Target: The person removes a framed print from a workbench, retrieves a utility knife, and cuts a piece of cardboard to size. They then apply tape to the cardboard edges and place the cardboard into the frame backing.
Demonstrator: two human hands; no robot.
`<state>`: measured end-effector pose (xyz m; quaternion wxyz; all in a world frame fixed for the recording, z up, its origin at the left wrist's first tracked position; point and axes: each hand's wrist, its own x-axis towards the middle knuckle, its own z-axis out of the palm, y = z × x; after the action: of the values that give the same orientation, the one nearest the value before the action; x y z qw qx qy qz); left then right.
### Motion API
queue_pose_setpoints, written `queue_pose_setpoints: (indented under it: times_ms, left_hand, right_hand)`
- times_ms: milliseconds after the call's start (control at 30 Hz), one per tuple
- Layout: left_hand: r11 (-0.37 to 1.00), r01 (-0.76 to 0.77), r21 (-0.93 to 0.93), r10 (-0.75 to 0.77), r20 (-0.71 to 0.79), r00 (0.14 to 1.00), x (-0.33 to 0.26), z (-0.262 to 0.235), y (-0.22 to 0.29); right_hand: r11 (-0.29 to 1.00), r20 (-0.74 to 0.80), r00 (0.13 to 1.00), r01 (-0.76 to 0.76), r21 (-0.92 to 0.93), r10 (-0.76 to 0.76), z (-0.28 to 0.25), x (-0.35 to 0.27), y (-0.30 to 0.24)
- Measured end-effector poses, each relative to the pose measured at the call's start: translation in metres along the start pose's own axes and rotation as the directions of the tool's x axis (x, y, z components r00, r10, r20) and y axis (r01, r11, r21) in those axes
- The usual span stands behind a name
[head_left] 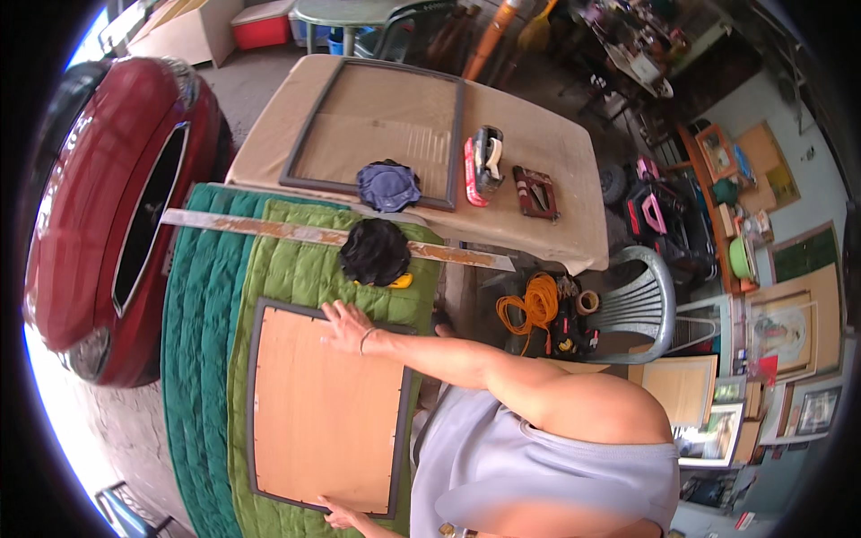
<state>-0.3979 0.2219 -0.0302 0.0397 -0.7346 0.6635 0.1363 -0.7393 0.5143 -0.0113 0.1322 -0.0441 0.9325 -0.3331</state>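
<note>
The left hand [341,516] is placed at the near edge of a framed panel [327,412]; its fingers are partly extended, and whether the edge is gripped cannot be told. The framed panel, light brown within a dark grey border, is laid flat on a light green quilt [300,276], which is bordered to the left of the panel by a teal quilt [199,377]. Near the panel's far edge, the right hand [348,330] is laid palm down, with fingers spread wide and nothing grasped. Beyond the framed panel, a long worn strip [300,231] is set across the quilts, with a black cloth bundle [372,251] resting over it and a yellow object [401,282] partly exposed beneath. To the panel's right, a coiled orange cord [538,300] is seen beside a grey chair [665,305]; to its left, a red car [99,206] is parked. Farther beyond the panel, a cloth-covered bench [565,161] is occupied by a second dark frame [457,134], a blue cloth item [387,186] and a dark red object [535,193].
</note>
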Motion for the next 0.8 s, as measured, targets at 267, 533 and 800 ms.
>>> queue_pose_setpoints:
  times_ms: [267,533,800]
  left_hand:
    - [0.956,0.069,-0.286,-0.013,0.194,0.981,-0.006,-0.014,0.009]
    - [0.365,0.335,-0.869,0.137,0.406,0.904,-0.018,-0.094,0.006]
    - [-0.02,0.15,-0.989,0.286,0.138,0.948,0.016,-0.121,0.014]
  right_hand:
    - [0.979,0.031,0.979,-0.198,-0.053,0.2,-0.006,0.013,-0.012]
    - [0.919,0.031,0.959,-0.28,0.279,0.283,-0.052,0.009,-0.02]
    - [0.4,0.148,0.973,-0.208,0.892,0.175,-0.113,0.034,-0.059]
